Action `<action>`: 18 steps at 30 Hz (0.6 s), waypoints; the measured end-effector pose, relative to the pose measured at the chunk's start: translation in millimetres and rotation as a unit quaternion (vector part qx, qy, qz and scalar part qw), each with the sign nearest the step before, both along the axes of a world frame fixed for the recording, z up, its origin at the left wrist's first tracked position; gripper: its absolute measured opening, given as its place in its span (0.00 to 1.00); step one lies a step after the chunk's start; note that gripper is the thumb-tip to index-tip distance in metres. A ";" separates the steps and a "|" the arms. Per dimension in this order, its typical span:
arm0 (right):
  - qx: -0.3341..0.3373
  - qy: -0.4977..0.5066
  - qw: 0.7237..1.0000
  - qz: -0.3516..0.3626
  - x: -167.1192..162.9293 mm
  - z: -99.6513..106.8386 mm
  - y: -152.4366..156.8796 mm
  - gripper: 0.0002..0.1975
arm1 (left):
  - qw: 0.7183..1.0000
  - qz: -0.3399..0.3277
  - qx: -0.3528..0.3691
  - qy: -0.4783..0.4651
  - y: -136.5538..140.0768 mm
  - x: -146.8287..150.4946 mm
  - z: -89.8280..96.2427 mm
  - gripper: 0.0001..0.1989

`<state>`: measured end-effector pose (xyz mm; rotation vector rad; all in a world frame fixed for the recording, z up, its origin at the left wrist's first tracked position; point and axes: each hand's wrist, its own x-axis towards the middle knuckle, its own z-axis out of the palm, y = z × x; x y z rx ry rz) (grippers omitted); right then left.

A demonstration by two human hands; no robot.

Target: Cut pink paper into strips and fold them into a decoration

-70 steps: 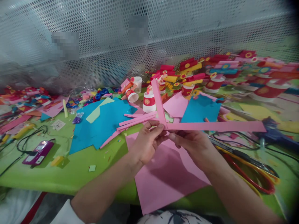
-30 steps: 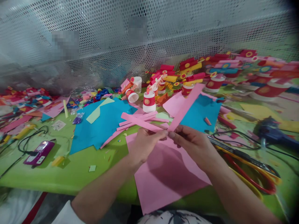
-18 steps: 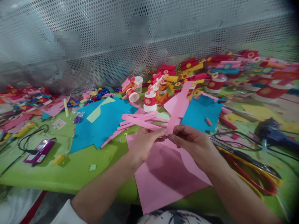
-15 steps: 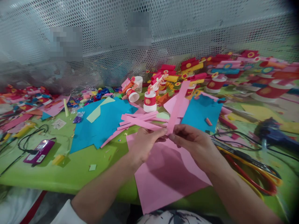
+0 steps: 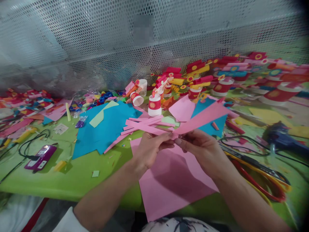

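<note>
Fingers (image 5: 180, 142) of both hands are pressed in a pinch: the left hand (image 5: 149, 150) and the right hand (image 5: 202, 149) hold, nearly tip to tip, the place where a pink left strip (image 5: 147, 128) and a pink right strip (image 5: 205, 118) meet. This meeting point is above the pink sheet (image 5: 178, 196) on the tabletop (image 5: 72, 184).

To fold well here, I would advise to keep both thumbs near the corner, bring the strip edges in line, and only then press the crease, because such paper probably slips easily off its line.

The corner itself is covered by the thumbs, so I cannot tell if it is folded or glued, or whether there are two strips or one. The left strip's far end mixes with the loose strips (image 5: 130, 128) of same colour. The right forearm covers part of the scissors (image 5: 277, 192) and is cut off below.
</note>
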<state>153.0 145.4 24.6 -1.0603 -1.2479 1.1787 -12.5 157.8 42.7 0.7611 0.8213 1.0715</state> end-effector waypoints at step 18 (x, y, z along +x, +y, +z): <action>0.118 -0.183 0.975 -0.037 0.3 3.9 -6.9 0.07 | 0.999 -0.006 -0.027 -0.035 4.0 -0.4 -5.3 0.15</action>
